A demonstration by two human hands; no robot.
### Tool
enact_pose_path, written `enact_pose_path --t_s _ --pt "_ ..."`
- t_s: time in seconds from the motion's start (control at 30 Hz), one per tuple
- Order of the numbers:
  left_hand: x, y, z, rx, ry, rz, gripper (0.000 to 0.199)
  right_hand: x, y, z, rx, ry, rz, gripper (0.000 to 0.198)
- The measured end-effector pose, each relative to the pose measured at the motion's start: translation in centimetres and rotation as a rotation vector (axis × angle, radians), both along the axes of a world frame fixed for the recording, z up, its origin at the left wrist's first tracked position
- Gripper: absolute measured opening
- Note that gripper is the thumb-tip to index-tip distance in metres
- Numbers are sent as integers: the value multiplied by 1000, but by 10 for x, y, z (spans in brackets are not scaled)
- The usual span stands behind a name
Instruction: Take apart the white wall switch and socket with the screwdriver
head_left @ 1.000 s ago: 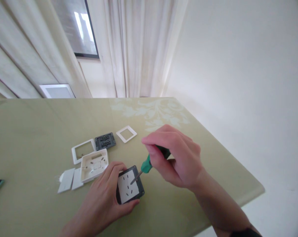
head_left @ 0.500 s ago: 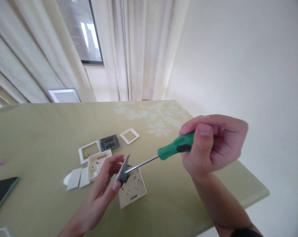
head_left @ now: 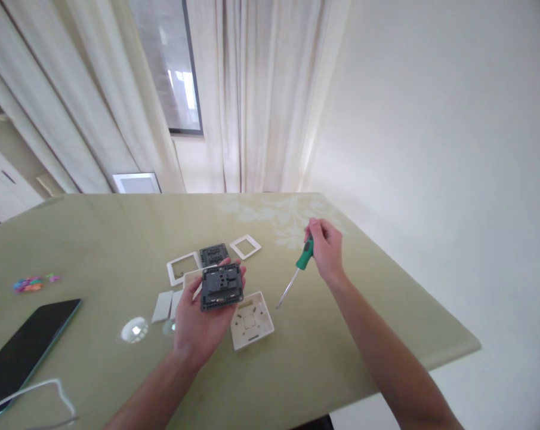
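A dark grey switch module [head_left: 222, 286] lies in my left hand [head_left: 202, 331], its back with terminals facing up and my fingers curled round its edges. In my right hand [head_left: 326, 246] is a green-handled screwdriver [head_left: 305, 253], its metal shaft slanting down to the left. The screwdriver tip is apart from the module, over the table to the right of a cream back box [head_left: 252, 322]. Partly behind my left hand sits another cream back box [head_left: 191, 278]. A second dark grey module [head_left: 213, 255] rests beyond it, between two white frames.
One white frame [head_left: 172, 275] lies left and another white frame [head_left: 257, 246] right of the second module. White rocker plates [head_left: 162, 306] lie near a clear round disc [head_left: 134, 329]. Further left are a black tablet [head_left: 25, 343], a white cable [head_left: 57, 382] and small colourful pieces [head_left: 30, 284].
The screwdriver has come away from the module and moved down and right, with my right hand still round it. My left hand has turned the module from edge-on to back side up.
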State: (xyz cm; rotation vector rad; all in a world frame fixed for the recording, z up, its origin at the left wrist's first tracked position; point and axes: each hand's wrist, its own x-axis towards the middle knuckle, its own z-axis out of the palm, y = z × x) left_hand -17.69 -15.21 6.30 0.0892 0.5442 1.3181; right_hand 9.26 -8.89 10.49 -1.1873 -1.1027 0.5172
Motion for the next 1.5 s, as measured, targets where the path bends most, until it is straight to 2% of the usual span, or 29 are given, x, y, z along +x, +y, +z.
enact_pose_path --t_s 0.13,0.23,0.37,0.57,0.73,0.93,1.1,1.23,1.3,1.37,1.43,1.47,1.5 --pt "-1 4 -1 -4 -88 33 70 4 9 -61 -300 115 57 69" --pt "-4 7 -2 0 -58 61 70 5 11 -87 -470 201 104 58" --pt "-9 12 -8 5 -37 74 68 4 14 -100 -574 262 149 36" --pt "-12 17 -12 23 -64 90 69 -8 15 -107 -596 256 207 34" --pt "-14 21 -13 33 -50 90 70 -14 13 -111 -573 156 256 33" --pt "-13 22 -16 33 -22 77 70 -13 9 -110 -442 -81 309 28" --pt "-9 20 -15 5 16 63 65 -17 2 -107 -269 -356 361 34" --pt "-5 15 -13 -17 32 65 64 -22 -6 -99 -141 -527 359 19" --pt "-2 14 -14 -20 28 66 63 -27 -15 -89 -43 -588 316 10" --pt "2 12 -16 -19 18 69 61 -37 -28 -78 84 -645 294 27" --pt "4 10 -18 -20 9 67 57 -53 -43 -69 213 -722 349 40" --pt "4 9 -18 -21 7 59 55 -62 -50 -67 301 -787 408 42" --pt "4 8 -19 -23 7 48 54 -71 -56 -66 447 -921 436 46"
